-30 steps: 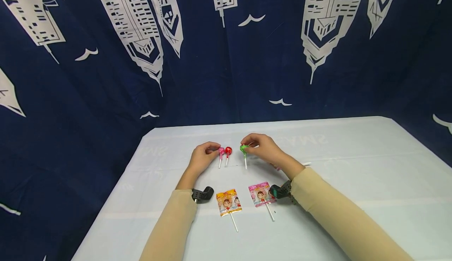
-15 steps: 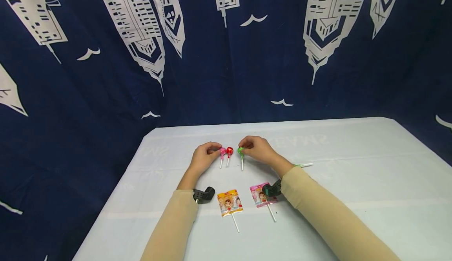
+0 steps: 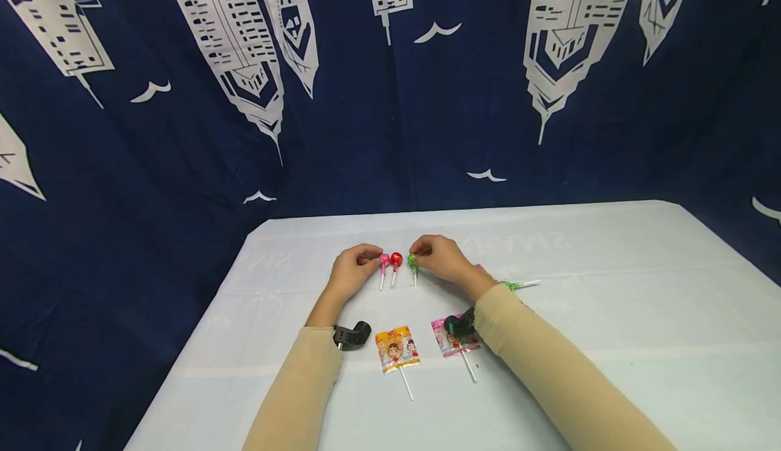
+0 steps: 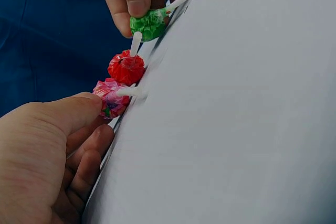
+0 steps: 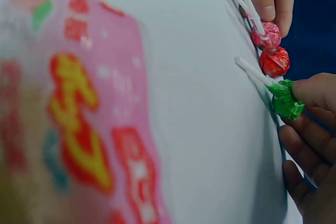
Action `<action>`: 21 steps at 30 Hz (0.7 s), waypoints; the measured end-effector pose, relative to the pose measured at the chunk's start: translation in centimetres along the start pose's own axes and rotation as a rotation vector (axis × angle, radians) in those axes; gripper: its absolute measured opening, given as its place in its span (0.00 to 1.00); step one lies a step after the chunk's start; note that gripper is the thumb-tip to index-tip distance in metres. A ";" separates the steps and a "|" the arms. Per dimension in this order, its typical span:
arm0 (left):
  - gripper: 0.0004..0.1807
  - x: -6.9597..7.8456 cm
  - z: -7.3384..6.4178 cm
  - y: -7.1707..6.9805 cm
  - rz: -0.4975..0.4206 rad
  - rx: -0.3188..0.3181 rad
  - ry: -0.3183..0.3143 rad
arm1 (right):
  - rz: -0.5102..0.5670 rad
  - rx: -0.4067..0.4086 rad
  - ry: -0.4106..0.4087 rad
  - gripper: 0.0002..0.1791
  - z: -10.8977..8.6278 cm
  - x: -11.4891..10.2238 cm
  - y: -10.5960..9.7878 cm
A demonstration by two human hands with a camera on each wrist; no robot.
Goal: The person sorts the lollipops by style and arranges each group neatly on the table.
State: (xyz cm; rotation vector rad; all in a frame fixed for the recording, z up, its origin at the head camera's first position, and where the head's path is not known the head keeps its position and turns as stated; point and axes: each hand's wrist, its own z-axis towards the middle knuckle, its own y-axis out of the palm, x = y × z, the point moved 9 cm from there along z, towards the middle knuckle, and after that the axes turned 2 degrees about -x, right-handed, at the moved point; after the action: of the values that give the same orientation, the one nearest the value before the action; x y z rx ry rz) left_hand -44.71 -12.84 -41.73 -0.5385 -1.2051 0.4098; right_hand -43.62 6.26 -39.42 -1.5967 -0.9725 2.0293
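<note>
Near the far side of the white table, three wrapped lollipops stand in a row with their sticks towards me. My left hand [image 3: 352, 273] pinches the pink lollipop [image 4: 111, 98] at the left end, thumb against its wrapper. Right beside that sits the red lollipop [image 4: 126, 68], with no fingers on it. My right hand [image 3: 445, 259] pinches the green lollipop [image 5: 286, 100] by its head, a small gap to the right of the red one. In the right wrist view the pink and red heads are side by side.
Nearer me lie an orange flat-packed lollipop [image 3: 397, 349] and a pink flat-packed one [image 3: 448, 347], the latter partly under my right wrist device. Another green lollipop [image 3: 515, 285] shows past my right forearm, partly hidden. A dark blue printed cloth [image 3: 390, 132] hangs behind the table [image 3: 610, 302].
My right hand has slid left with the green lollipop, narrowing the gap to the red one. More of the other green lollipop shows past the forearm. My left hand stays by the pink lollipop.
</note>
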 end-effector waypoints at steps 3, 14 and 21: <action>0.11 0.0 0.0 -0.1 -0.003 0.002 0.003 | 0.010 0.009 0.019 0.09 0.1 0.1 0.2; 0.11 -0.3 0.1 0.1 -0.028 -0.009 -0.020 | 0.003 0.036 0.040 0.09 0.4 0.1 0.7; 0.11 -0.3 0.1 0.1 -0.038 -0.011 -0.023 | -0.001 0.041 0.056 0.10 0.3 -0.1 0.8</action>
State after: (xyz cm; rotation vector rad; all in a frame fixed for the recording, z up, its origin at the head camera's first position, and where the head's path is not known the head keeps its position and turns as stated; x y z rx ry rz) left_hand -44.84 -12.88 -41.99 -0.5213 -1.2381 0.3778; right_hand -43.78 5.55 -39.94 -1.6224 -0.9062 1.9799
